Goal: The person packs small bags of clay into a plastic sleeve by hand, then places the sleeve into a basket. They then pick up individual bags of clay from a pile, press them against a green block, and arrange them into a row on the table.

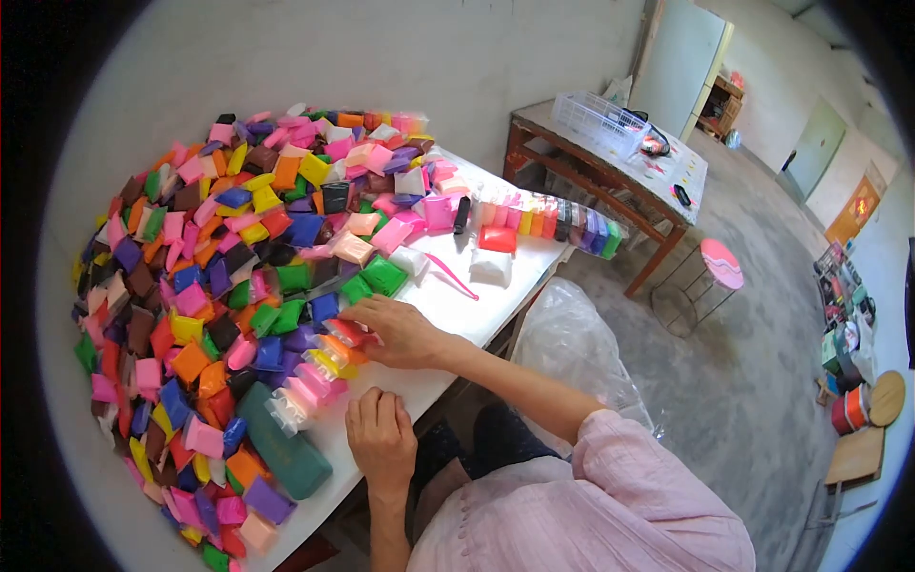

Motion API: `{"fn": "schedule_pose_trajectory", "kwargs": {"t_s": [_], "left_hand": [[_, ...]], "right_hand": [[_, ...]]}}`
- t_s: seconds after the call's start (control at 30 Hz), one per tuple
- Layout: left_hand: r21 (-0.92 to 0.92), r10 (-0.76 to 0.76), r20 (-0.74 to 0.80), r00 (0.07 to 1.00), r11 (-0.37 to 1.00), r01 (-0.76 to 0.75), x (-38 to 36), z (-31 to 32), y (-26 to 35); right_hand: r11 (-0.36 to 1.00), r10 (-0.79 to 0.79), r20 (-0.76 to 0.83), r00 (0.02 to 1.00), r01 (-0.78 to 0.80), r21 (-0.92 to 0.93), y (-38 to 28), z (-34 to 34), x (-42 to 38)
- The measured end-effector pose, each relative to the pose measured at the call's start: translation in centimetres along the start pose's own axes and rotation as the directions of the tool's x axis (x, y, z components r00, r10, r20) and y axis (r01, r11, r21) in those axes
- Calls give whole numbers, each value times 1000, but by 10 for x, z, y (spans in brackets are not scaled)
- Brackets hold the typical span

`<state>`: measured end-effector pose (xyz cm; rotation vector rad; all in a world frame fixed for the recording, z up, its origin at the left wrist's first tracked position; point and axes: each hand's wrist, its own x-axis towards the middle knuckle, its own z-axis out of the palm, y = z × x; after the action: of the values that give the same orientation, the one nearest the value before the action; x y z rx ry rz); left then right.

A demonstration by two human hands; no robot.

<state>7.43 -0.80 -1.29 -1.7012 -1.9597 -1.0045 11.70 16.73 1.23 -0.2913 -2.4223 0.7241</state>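
Note:
A large heap of small coloured packets (233, 238) covers the left of the white table (329, 453). Near its front edge lies a slanting row of packets (319, 372), clear or white at the near end, then pink, yellow, orange and red. My right hand (398, 332) is at the far end of this row, fingers bent around the red packet (345, 332). My left hand (381, 434) rests at the table edge with curled fingers; whether it holds anything is hidden. Beside the row sits a dark green case (281, 443).
Farther along lie a pink strap (453, 276), a black object (462, 215) and another row of coloured packets (548, 219). A second table (691, 172) bears a clear basket (600, 124). A pink stool (721, 264) and a plastic bag (577, 348) are to the right.

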Motion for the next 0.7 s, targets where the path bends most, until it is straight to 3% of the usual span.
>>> {"fn": "schedule_pose_trajectory", "kwargs": {"t_s": [0.7], "left_hand": [[11,-27,-3,1000,1000,27,0,0,0]], "right_hand": [[996,-41,-29,999,43,82,7,2,-5]]}}
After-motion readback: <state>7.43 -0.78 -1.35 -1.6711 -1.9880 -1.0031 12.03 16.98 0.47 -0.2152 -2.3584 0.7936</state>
